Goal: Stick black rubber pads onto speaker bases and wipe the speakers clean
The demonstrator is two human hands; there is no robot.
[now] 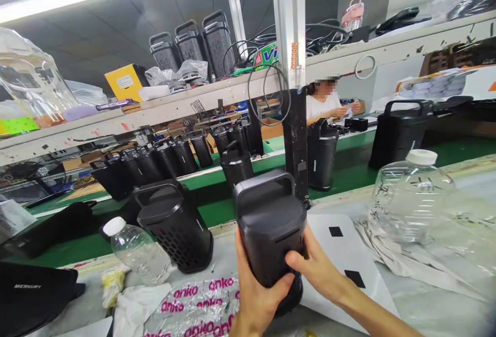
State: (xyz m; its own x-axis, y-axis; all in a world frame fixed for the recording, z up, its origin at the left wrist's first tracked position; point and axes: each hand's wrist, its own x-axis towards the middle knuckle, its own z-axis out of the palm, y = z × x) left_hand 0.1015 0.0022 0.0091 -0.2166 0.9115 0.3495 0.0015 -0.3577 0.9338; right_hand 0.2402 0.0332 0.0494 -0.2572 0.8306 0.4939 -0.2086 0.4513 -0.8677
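Observation:
A black portable speaker point(271, 213) with a carry handle on top is held upright, slightly tilted, between my two hands. My left hand point(258, 290) wraps its lower left side, thumb across the front. My right hand point(315, 262) grips the right side, its thumb pressed on the front near a slot. The fingers behind the speaker are hidden. Beneath my hands lies clear plastic wrap point(194, 301) with pink "anko" print. To the right is a white sheet point(333, 270) with small black squares. A second black speaker point(178, 228) with a perforated side stands to the left.
Behind the bench runs a green conveyor point(217, 210) carrying several speakers. Clear plastic bottles stand left point(135, 249) and right point(414, 197). A metal post point(290, 32) rises ahead, beside a loaded shelf point(225, 89). Across the conveyor sits another person point(325, 104).

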